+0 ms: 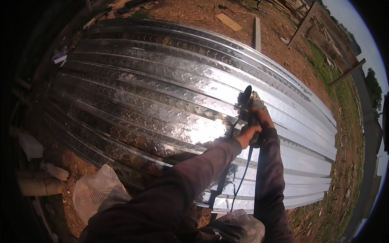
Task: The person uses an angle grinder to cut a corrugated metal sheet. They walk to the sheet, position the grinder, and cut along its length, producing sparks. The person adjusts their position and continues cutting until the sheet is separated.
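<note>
My two hands hold an angle grinder [256, 101] over a shiny ribbed metal sheet [170, 85]. Toward the grinder's rear, my left hand [248, 135] is closed around the body. Farther forward, near the gear head, my right hand [264, 117] grips it. The dark disc [244, 96] stands on edge on the left side of the tool, close to the sheet; whether it touches is unclear. A black cord [242, 178] trails from the grinder's back toward me. From near the disc, a dark jagged line crosses the ribs to the sheet's near edge; cut or shadow, I cannot tell.
Strong glare lies on the sheet's middle. Beyond its far edge are a wooden post [257, 34] and a flat board [229, 22] on brown ground. Upright stakes [347, 72] stand at the right. A white block [30, 146] and a round tan object [39, 187] are at the left.
</note>
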The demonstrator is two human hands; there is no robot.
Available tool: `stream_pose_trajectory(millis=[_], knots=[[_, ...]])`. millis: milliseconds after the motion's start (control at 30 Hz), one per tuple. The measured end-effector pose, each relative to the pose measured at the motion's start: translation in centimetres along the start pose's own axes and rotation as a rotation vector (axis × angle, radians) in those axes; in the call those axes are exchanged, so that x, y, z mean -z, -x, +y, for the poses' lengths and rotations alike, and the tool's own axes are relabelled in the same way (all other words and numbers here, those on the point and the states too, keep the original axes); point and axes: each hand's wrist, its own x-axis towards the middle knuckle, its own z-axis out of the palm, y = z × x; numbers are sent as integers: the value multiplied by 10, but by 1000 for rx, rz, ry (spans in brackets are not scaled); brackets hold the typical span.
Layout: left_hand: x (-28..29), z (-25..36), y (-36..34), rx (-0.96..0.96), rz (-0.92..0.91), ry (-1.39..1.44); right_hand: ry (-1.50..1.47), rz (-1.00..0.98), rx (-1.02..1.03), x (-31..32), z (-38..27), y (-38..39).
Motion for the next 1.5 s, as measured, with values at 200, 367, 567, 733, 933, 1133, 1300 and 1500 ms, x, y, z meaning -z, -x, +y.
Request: stream_pose_trajectory(millis=[200,367,567,733,933,1133,1300,1500], knots=[[1,-3,-9,30,-3,1,-43,-36,-33,4,9,-8],[8,-7,-12,42,-7,22,-50,0,-22,-7,4,-4],[4,-7,-12,26,-16,18,-100,-12,-15,2,15,-13],[5,-5,-2,23,6,-51,-117,-22,-5,-3,6,3],[2,-14,28,-104,6,-146,-102,1,-9,-4,-5,34],[2,-26,43,-38,19,-115,-136,18,-3,-4,18,42],[11,-47,34,0,69,-167,-126,22,-52,-6,28,48],[31,-81,4,-27,68,-205,-140,42,-96,-5,37,43]])
